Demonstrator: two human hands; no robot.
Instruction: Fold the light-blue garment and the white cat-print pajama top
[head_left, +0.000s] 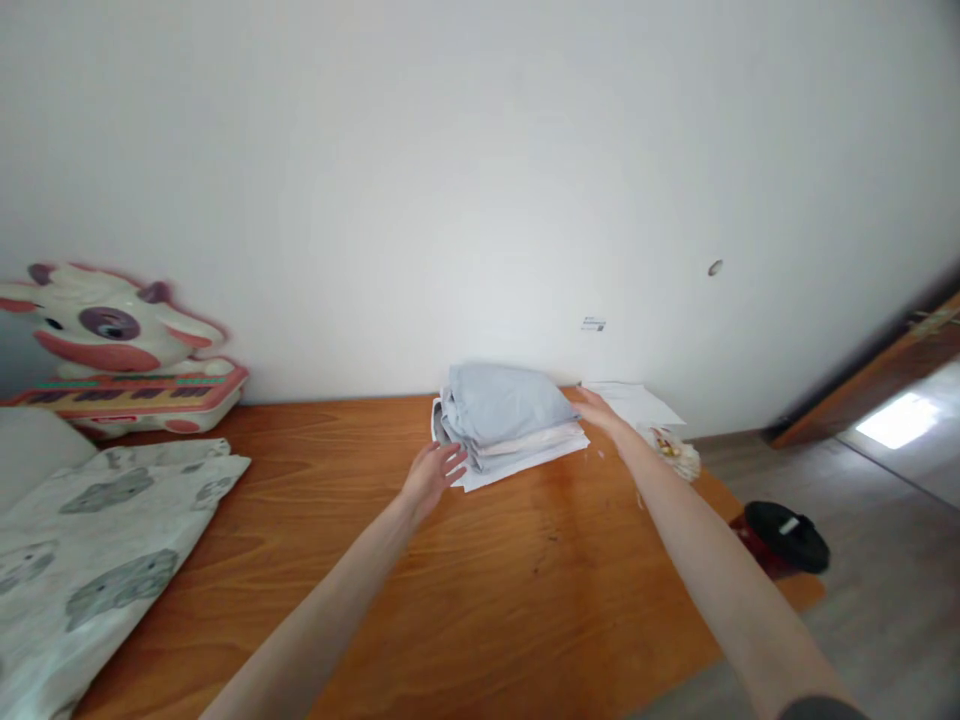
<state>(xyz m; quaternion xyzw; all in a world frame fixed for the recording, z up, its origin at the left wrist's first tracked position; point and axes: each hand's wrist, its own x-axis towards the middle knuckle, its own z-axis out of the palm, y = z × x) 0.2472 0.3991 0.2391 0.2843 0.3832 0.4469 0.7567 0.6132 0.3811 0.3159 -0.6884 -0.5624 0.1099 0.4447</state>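
Note:
A folded light grey bundle [514, 405], cloth or plastic sheeting by its look, lies against the wall on top of white paper sheets [525, 462]. At its near left corner is my left hand [435, 474], fingers spread, with nothing in it. My right hand [598, 411] reaches to the bundle's right end, its fingers stretched out and partly blurred. Whether the fingertips touch the bundle I cannot tell. Beside my right hand, another white sheet [637, 402] lies by the wall.
On the wooden table [465, 600], a cow-shaped toy keyboard [142, 360] stands at the far left. A patterned white cloth [112, 550] is spread in front of it. A small clear packet [675, 450] lies beyond my right forearm. A dark-lidded red container [784, 540] stands near the right edge.

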